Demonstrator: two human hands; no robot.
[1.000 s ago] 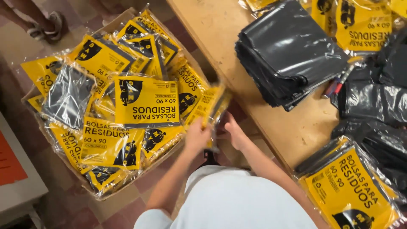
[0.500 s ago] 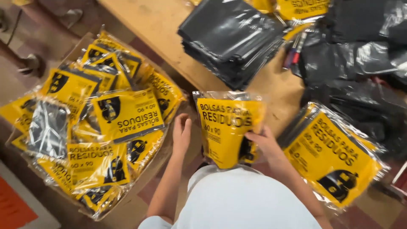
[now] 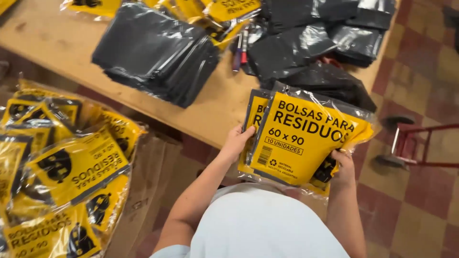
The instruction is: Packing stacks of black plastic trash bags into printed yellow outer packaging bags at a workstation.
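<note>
Fingers: the fingers (image 3: 246, 135) of the left hand (image 3: 235, 143) curl round the left edge of a small stack of yellow packets (image 3: 301, 138), pinching it; the right hand (image 3: 343, 165) closes on the stack's lower right corner, thumb on the front and the other fingers hidden behind.
Stack held: at least two flat packets in clear wrap, yellow card fronts with black print, one set slightly behind the other. They are tilted and held up in front of the person's chest, over the near edge of the bench (image 3: 57, 43), and seem not to rest on it.
Bench, far side: a thick pile of folded black bags (image 3: 158, 52) lies left of centre; looser black bags (image 3: 311, 52) are heaped to the right, just beyond the held stack. A few pens (image 3: 241, 48) lie between the two heaps. More yellow packets (image 3: 215, 12) sit at the far edge.
Left, below the bench: a heap of filled packets (image 3: 62, 167) of the same yellow kind, bundled in clear plastic, beside brown cardboard (image 3: 148, 191).
Right: a red metal frame on a wheel (image 3: 416, 143) stands on the tiled floor (image 3: 430, 71).
Done, as it looks: many packets are already filled and gathered in the heap on the left; the two in hand look finished and sealed.
Left, as it looks: a good amount of loose black bags is on the bench unpacked, and the held stack has not been set down with the others.
</note>
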